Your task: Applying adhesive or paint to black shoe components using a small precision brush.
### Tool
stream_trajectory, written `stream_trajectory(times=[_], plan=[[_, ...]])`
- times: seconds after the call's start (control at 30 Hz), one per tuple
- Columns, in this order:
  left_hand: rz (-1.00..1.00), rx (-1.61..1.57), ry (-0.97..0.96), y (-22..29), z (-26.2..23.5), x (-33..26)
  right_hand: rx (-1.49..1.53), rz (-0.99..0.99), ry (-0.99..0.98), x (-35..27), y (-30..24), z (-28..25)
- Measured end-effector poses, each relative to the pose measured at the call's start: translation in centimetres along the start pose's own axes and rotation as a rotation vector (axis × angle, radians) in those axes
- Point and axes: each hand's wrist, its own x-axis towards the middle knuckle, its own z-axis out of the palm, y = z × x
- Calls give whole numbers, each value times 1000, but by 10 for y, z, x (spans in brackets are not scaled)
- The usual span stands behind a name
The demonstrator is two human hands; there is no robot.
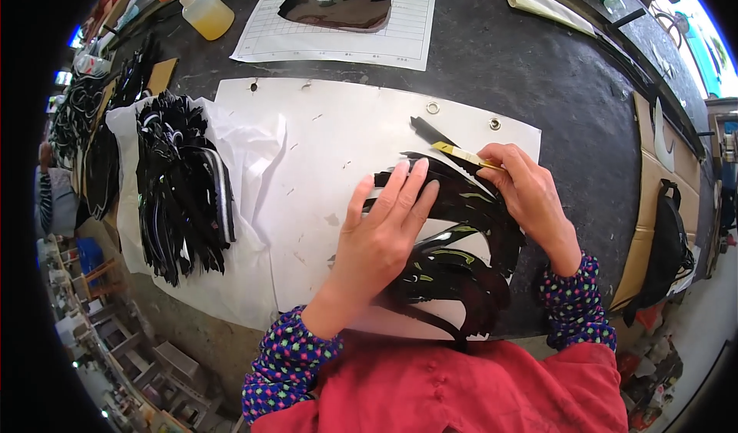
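My left hand (384, 229) lies flat, fingers spread, pressing on a fan of glossy black curved strips (461, 264) laid on a white sheet (323, 149). My right hand (530, 199) is to the right of it and pinches a thin yellow-handled tool (461, 154) whose dark tip points up-left over the top strip. Both forearms wear dotted dark sleeves and come in from the lower edge.
A heap of black strips (181, 191) rests on crumpled white paper at the left. At the back stand a yellowish plastic bottle (206, 12) and a gridded paper (338, 26) bearing a dark shaped piece. A black bag (665, 252) hangs off the bench's right edge.
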Motion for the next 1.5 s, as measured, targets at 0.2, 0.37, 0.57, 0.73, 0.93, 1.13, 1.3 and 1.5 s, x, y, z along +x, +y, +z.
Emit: stream_trajectory(times=[0.2,0.37,0.57,0.73,0.93,1.13,1.3,1.5], plan=[[49,-49,-88,-4,-3,4,-10,-16,-114,2,1,-7],[16,-98,-36,-3,-4,6,-68,19,-166,4,-6,-10],[10,-177,-62,-2,6,24,-110,7,-91,5,-4,-3],[2,-180,-142,-1,-1,18,-90,84,-123,4,-7,-9],[-44,-277,-121,-13,15,33,-80,41,-45,6,-4,-6],[-1,-242,-65,-16,15,34,-151,4,110,5,-6,-10],[-16,-281,-85,-21,10,38,-105,68,180,17,-24,-16],[-60,-283,-127,-20,11,34,427,379,75,26,-38,30]])
